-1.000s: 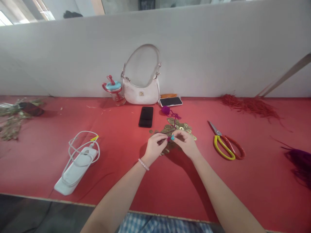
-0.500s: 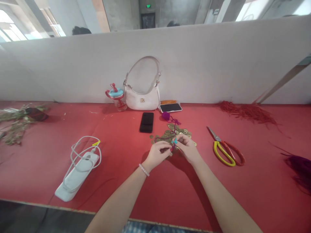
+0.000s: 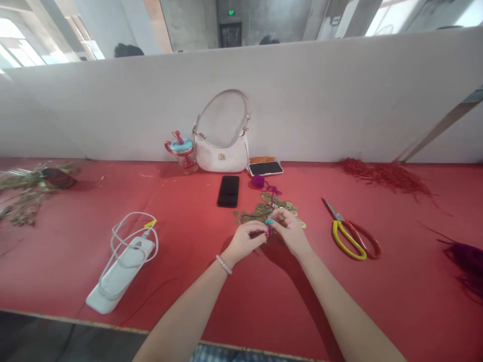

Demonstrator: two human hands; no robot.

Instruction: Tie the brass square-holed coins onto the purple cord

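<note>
My left hand and my right hand meet fingertip to fingertip just above the red table, both pinched on a thin purple cord. The cord runs back over a heap of brass coins to a small purple tuft. My left wrist wears a pale bead bracelet. What sits between the fingertips besides the cord is too small to make out.
Yellow and red scissors lie to the right, a black phone behind the hands. A white handbag, cup and second phone stand by the white wall. A white power bank with cable lies left. Red threads and purple threads lie right.
The view tilted up slightly, so everything sits lower in frame. My hands stay pinched together on the cord, with my left fingers closing in a little tighter.
</note>
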